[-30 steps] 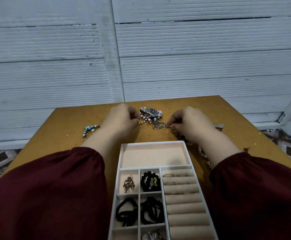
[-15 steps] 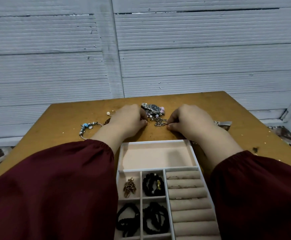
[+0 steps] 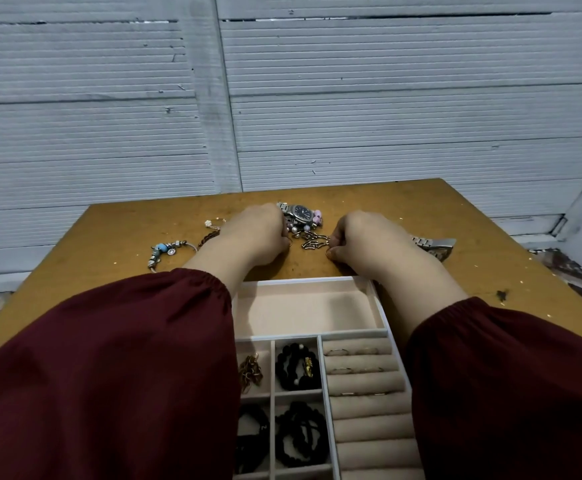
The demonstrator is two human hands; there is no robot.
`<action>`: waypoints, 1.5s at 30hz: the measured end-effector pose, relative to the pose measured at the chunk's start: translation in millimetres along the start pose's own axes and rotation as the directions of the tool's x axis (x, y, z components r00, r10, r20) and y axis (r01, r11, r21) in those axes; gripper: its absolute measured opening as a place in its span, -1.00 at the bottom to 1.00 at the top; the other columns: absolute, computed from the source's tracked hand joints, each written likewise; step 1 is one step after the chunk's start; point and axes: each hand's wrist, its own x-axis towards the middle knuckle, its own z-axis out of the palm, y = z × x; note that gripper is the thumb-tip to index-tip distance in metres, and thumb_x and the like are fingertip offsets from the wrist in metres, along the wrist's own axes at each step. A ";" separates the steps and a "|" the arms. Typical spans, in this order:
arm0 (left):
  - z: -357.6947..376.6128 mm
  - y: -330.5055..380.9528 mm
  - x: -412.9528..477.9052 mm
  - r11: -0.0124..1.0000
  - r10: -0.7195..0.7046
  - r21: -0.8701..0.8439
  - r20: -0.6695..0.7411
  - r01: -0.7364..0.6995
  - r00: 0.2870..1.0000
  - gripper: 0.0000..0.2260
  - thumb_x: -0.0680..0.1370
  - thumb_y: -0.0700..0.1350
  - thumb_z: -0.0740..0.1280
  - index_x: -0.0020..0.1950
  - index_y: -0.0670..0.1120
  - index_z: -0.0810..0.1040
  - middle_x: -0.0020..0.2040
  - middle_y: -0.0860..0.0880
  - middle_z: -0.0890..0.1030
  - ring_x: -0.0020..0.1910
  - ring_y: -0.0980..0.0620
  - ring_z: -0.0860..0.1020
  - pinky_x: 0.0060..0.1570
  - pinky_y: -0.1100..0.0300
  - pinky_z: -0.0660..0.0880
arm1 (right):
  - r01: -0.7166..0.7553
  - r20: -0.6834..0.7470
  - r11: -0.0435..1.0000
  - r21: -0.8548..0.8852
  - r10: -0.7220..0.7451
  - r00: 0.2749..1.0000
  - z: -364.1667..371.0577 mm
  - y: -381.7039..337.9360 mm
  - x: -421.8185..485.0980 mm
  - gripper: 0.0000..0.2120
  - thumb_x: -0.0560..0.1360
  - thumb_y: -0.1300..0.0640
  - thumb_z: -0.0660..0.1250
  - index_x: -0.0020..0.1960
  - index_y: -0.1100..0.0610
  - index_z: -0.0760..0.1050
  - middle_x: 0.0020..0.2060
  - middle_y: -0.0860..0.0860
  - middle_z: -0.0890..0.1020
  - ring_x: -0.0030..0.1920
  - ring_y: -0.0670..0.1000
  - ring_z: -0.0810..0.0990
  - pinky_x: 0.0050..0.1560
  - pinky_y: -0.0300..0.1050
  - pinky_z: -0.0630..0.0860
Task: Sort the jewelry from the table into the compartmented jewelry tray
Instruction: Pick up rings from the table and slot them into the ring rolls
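Observation:
The white compartmented tray (image 3: 303, 281) lies near me. Its large top compartment is empty, and black bead bracelets (image 3: 298, 367), a gold piece (image 3: 250, 372) and thin rings on the ring rolls (image 3: 360, 370) fill others. Beyond it lies loose jewelry: a dark-faced watch (image 3: 301, 213) with pink beads, a silver chain (image 3: 312, 240), a blue charm bracelet (image 3: 165, 252) and a second watch (image 3: 434, 244). My left hand (image 3: 258, 233), fingers curled, pinches a small gold ring (image 3: 288, 242) beside the chain. My right hand (image 3: 369, 240) pinches another small gold ring (image 3: 329, 252).
The brown wooden table (image 3: 403, 209) ends at a grey ribbed wall just behind the jewelry. A small gold trinket (image 3: 213, 223) and a brown braided piece (image 3: 208, 237) lie left of my left hand. My dark red sleeves cover the tray's left side.
Both hands have closed in on the two small rings that lay on the table near the chain; those rings now sit at my fingertips. The view has tilted slightly.

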 end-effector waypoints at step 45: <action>-20.5 63.6 -210.4 0.737 -0.069 -0.657 -0.307 -0.158 0.949 -0.80 0.44 -0.24 0.43 -0.28 0.02 0.53 -0.36 0.08 0.55 -0.36 0.11 0.49 -0.21 0.15 0.50 | 0.085 -0.299 0.791 0.606 0.127 0.946 -31.9 3.9 -201.0 -0.89 0.41 0.20 0.45 -0.22 0.03 0.55 -0.32 -0.08 0.60 -0.30 -0.12 0.54 -0.25 -0.15 0.47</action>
